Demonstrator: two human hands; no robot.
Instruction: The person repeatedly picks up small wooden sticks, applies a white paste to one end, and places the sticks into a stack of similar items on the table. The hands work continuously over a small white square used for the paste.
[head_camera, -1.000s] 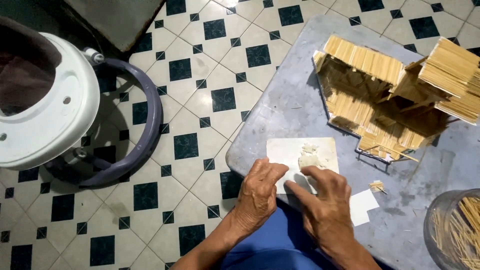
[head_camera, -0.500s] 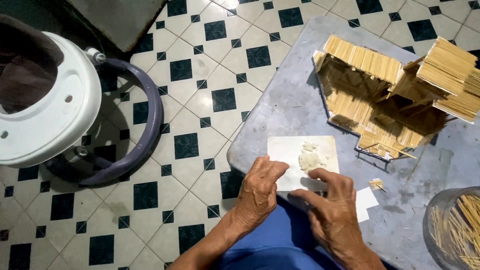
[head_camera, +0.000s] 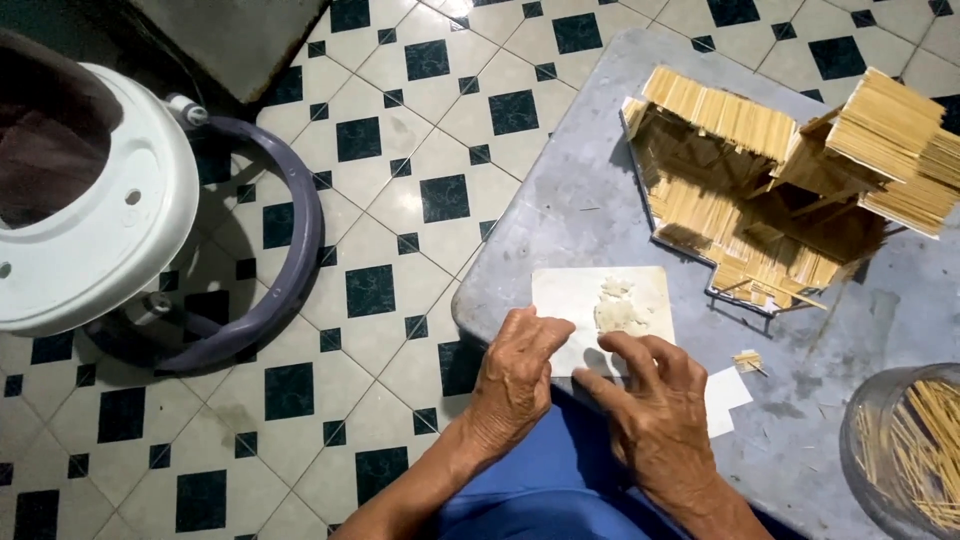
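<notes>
Now both hands meet at the bench (head_camera: 600, 200) edge | left hand (head_camera: 515, 375) curled, resting on white card (head_camera: 570, 300) | right hand (head_camera: 655, 405) fingers spread, touching card | glue blob (head_camera: 620, 308) on card | stick house (head_camera: 770, 190) behind

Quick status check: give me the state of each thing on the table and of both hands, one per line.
Left hand: fingers curled, resting on the card's near edge.
Right hand: on the card, fingertips by the glue; whether it holds anything cannot be told.
Card: flat on the table.
Glue blob: smeared on the card.
Stick house: upright, roofed, partly built.
Jar: open, holding sticks.
Paper scrap: flat, beside the right hand.
</notes>
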